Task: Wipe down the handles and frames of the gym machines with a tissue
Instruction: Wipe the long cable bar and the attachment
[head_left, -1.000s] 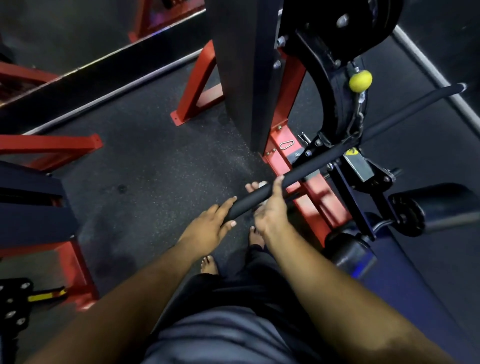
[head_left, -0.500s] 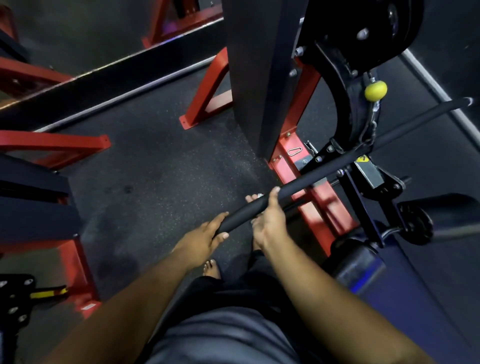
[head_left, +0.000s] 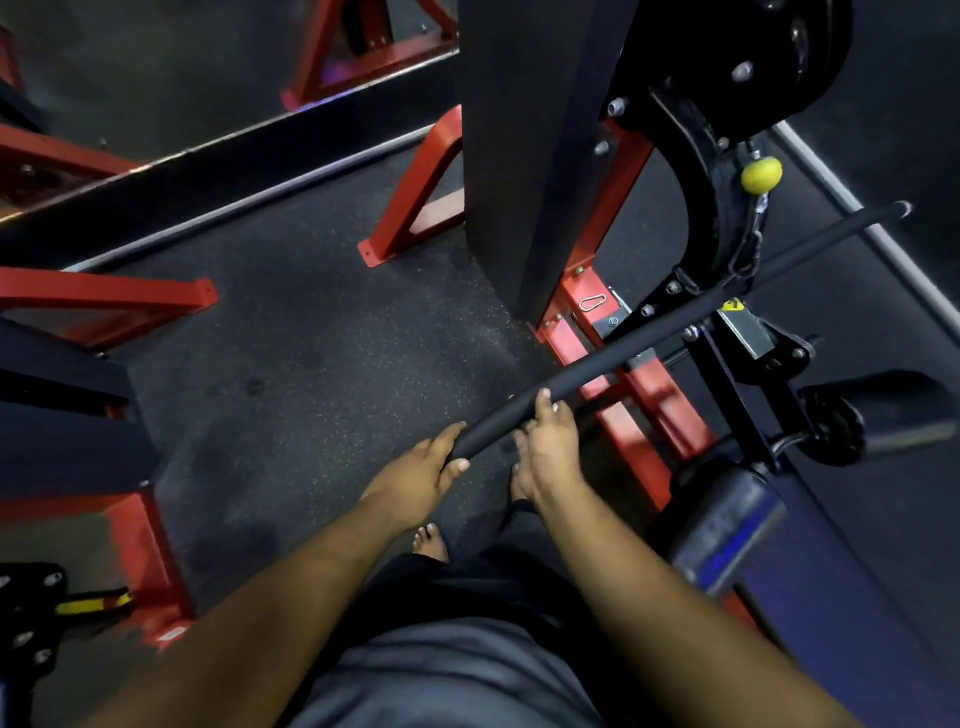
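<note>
Handle bar (head_left: 613, 358) runs diagonally out from the red frame (head_left: 618, 384); left hand (head_left: 421, 475) cups its free end, right hand (head_left: 550, 447) wraps it just inboard, tissue not visible, so steady the end and wipe along full length.

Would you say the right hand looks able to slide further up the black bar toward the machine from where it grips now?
Probably yes. The right hand grips the black bar near its close end, and the stretch up to the pivot bracket shows nothing on it.
</note>
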